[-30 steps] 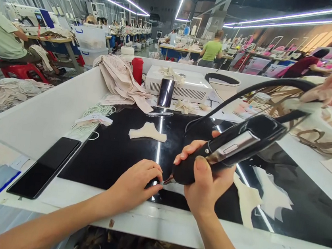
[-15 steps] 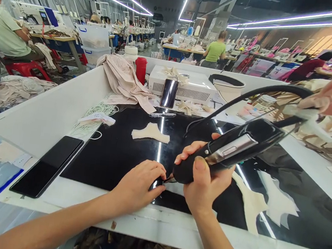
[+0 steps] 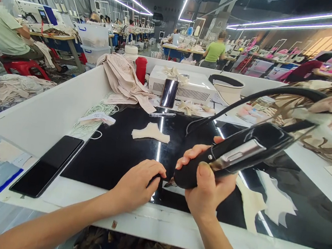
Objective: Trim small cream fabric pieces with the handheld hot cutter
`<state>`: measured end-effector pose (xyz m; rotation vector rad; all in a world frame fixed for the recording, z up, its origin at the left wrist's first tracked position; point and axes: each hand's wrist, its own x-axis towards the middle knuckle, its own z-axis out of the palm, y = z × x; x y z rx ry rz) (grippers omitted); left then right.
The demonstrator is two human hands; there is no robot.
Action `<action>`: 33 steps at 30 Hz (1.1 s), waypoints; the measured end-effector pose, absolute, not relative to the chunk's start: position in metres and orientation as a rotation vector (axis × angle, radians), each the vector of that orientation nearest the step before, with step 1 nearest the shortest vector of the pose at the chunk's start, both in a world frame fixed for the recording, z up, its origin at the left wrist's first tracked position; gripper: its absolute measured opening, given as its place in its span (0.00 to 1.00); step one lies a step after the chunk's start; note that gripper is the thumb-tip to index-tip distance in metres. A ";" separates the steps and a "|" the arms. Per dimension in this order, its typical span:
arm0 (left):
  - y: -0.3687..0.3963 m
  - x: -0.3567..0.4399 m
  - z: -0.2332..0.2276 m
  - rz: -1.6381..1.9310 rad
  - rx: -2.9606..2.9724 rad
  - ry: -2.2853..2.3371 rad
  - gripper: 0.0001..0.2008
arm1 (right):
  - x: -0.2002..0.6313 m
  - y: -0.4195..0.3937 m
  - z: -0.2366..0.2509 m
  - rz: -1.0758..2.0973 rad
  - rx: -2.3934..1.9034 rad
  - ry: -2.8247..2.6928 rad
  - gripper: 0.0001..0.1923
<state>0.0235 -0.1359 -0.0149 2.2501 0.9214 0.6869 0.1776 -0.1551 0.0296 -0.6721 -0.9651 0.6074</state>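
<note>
The right hand [image 3: 208,189] grips a black corded tool [image 3: 234,156], its tip at a small fabric piece [image 3: 173,187] near the desk's [image 3: 114,154] front edge. The left hand [image 3: 138,183] presses flat beside it, fingers closed on nothing. This looks like trimming; the next move needs steady guidance along the edge.

Black corded handheld tool [image 3: 234,154], tilted, tip on black fabric [image 3: 114,154].
</note>
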 end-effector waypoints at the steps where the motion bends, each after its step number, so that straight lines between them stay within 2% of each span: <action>1: -0.136 0.024 -0.015 0.689 2.252 0.923 0.11 | 0.177 -0.156 0.029 0.612 -0.674 -0.967 0.24; 11: -0.135 0.022 -0.016 0.712 2.325 0.875 0.11 | 0.178 -0.157 0.030 0.635 -0.672 -1.009 0.22; 17: -0.136 0.019 -0.022 0.744 2.457 0.806 0.13 | 0.201 -0.167 0.053 0.447 -0.857 -1.137 0.14; 25: -0.140 0.017 -0.023 0.742 2.774 0.579 0.14 | 0.222 -0.169 0.061 0.407 -0.842 -1.091 0.13; 33: -0.114 0.026 0.002 0.490 2.760 0.362 0.12 | 0.228 -0.173 0.051 0.421 -0.850 -1.090 0.15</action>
